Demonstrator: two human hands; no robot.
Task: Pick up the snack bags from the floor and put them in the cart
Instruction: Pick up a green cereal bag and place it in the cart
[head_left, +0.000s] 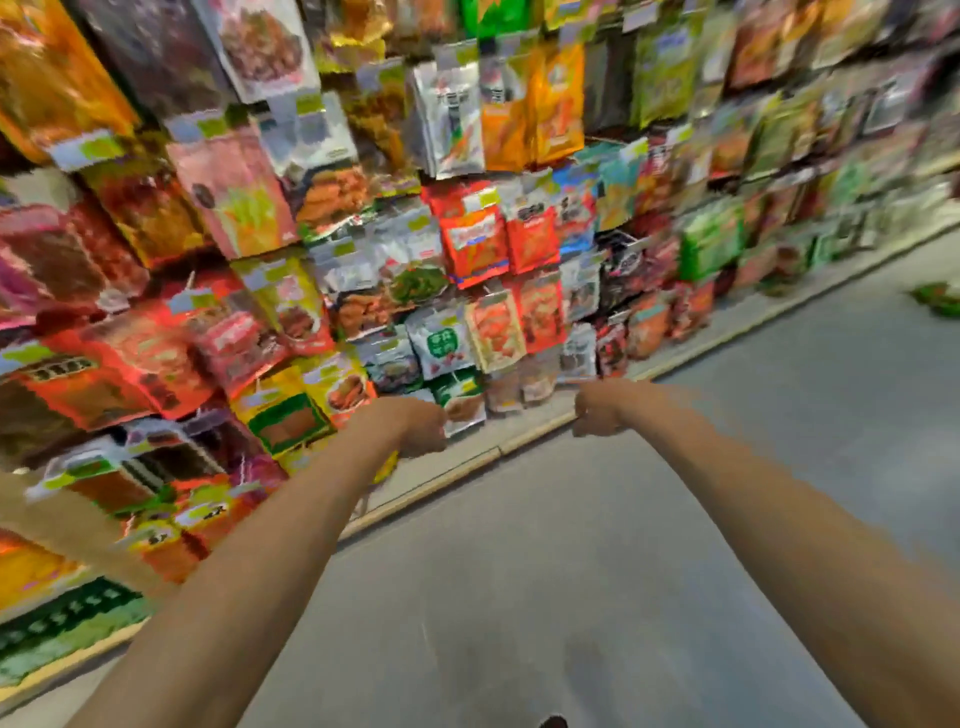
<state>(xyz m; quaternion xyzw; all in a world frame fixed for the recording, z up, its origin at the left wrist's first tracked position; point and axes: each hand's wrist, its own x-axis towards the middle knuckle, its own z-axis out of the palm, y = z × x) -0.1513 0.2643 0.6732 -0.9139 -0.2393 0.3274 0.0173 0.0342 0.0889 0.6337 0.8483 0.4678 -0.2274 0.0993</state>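
The picture is smeared by motion. Both my arms reach forward over the grey floor. My left hand (422, 423) and my right hand (597, 411) hang side by side in front of the lowest shelf row, fingers curled, and I see nothing in either. Green snack bags (935, 299) lie on the floor at the far right edge, well away from both hands. No cart is in view.
A tall shelf wall (467, 249) packed with hanging snack packets fills the left and top and runs away to the right. Its pale base ledge (519, 441) borders the grey floor (571, 571). A dark shoe tip (553, 722) shows at the bottom edge.
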